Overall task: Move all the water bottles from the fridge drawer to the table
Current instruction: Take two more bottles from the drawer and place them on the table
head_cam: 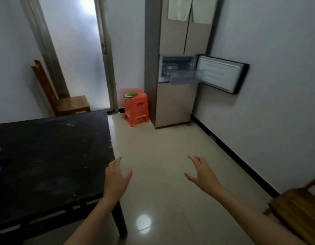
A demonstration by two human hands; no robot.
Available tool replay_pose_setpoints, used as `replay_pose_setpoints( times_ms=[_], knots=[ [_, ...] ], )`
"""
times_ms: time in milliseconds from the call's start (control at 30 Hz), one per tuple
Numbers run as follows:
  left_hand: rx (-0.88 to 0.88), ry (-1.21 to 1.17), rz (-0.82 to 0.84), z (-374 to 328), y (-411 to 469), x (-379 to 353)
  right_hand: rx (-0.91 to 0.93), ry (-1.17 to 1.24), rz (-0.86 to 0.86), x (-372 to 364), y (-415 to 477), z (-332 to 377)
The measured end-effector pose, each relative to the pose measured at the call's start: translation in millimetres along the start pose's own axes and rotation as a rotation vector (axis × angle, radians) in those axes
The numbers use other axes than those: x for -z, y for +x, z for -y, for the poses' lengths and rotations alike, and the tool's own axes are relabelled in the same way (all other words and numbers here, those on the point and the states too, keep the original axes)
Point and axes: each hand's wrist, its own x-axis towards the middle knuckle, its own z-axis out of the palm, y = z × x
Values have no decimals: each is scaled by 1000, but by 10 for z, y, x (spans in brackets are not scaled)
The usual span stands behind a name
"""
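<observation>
Left hand [116, 177] fingers spread, holding nothing, at dark worn wooden table [47, 156] edge, right hand [202, 174] likewise splayed w/ nothing, well right of table, both arms outstretched

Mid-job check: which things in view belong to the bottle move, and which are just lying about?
Belongs to the job:
- fridge drawer, pulled out
- fridge door, open
- table
- left hand and right hand, both empty
No bottle is clearly visible.

Lying about:
- orange stool
- wooden chair
- second chair
</observation>
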Motion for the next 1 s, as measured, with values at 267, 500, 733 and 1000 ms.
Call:
replay_pose_setpoints(
  times_ms=[267,500,733,1000],
  knots=[
    [-197,-36,127,-900,59,-918,-167,-47,-88,556,-335,-1082],
    [-267,-32,168,-1229,526,-1450,-261,-41,-113,740,-89,-1659],
    [-251,-111,159,-1654,1439,-2110,-284,-133,-102,1028,676,-2275],
    [-289,-134,259,-2246,2121,-2988,-382,-119,-126,1310,1206,-2952]
  ],
)
